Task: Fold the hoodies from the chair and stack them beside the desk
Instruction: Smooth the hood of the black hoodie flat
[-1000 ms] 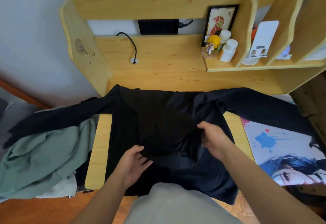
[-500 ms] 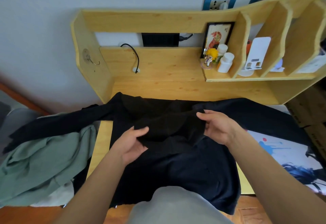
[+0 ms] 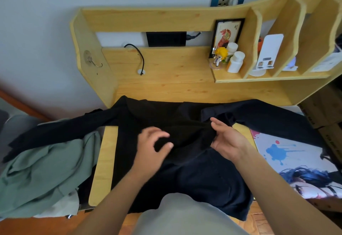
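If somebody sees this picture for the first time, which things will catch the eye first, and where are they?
First, the black hoodie spread across the wooden desk, with the left hand and right hand gripping its fabric in the middle. Next, the green hoodie heaped left of the desk, and the blue-splashed poster lying on the right.

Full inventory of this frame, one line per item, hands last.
dark hoodie: 1, black/navy, spread on the desk, sleeves out to both sides
green garment: 1, sage green, heaped left of the desk
desk: 1, light wood, with shelf unit
framed picture: 1, black frame, on shelf
figurine: 1, yellow-haired, before the picture
bottles: 2, white, beside the figurine
cable: 1, black, back panel
poster: 1, blue splashes, right of the hoodie
left hand: grip on hood fabric
right hand: grip on hood fabric, fingers fairly straight
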The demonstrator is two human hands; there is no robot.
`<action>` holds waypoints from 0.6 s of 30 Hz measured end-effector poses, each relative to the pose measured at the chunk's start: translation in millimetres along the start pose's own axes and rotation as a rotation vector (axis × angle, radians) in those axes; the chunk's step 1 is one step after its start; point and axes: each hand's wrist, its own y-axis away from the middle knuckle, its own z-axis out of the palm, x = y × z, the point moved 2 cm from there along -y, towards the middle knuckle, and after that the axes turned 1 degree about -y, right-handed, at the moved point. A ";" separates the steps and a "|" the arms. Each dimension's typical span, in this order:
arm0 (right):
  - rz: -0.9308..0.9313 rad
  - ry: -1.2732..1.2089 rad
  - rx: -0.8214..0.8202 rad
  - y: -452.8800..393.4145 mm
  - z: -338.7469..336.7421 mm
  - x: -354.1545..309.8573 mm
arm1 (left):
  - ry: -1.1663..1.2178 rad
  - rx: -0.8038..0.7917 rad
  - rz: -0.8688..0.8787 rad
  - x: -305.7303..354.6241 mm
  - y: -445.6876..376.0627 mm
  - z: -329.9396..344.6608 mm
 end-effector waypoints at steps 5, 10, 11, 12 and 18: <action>0.046 -0.042 0.000 12.3 20.4 3.4 | -0.126 -0.199 0.091 4.4 13.2 36.4; 0.068 -0.091 0.042 18.7 30.3 -1.8 | -0.079 -0.132 -0.028 -5.6 9.3 34.4; 0.071 -0.083 0.045 19.5 30.4 -2.7 | -0.081 -0.135 -0.041 -5.0 6.6 32.6; 0.075 -0.072 0.047 19.9 29.5 -4.0 | -0.107 -0.132 -0.030 -0.6 6.2 29.4; -0.089 0.538 0.119 8.8 13.1 -21.1 | -0.440 0.434 0.844 44.5 19.7 -17.3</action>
